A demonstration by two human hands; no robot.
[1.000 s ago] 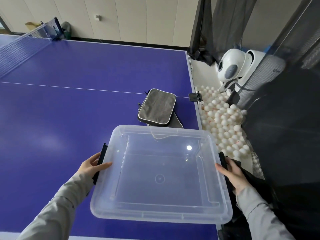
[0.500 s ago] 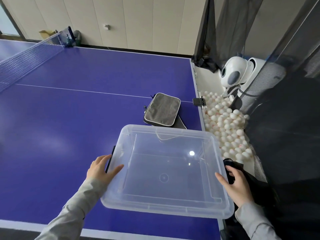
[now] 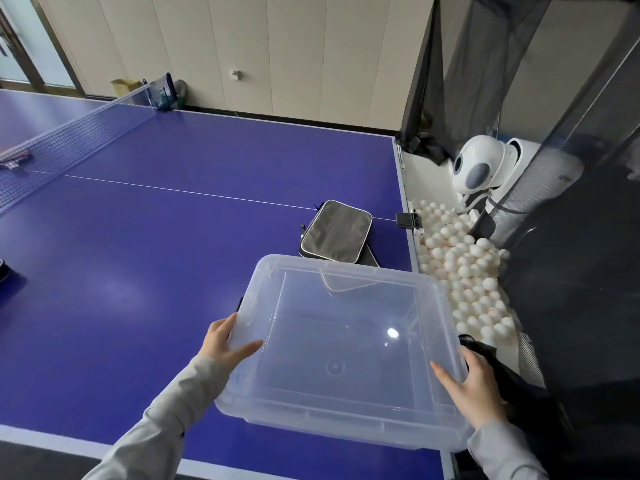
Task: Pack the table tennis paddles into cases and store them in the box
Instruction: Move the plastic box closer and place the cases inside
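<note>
Thumbs hooked over the rim, the left hand [image 3: 225, 341] and right hand [image 3: 479, 386] grip opposite sides of the box [image 3: 346, 415]. It is clear, rectangular plastic, lower centre-right of the frame, at the blue table's [image 3: 156, 254] corner. A grey case [image 3: 336, 233] lies just above it.

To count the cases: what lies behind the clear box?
A grey case lies flat behind the clear box. Something dark sticks out under it; the box's rim covers its near end.

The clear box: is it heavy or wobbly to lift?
Probably light: the box looks empty, with thin clear walls. It may flex a little; the left hand and right hand grip opposite sides. Smooth plastic might slip.
</note>
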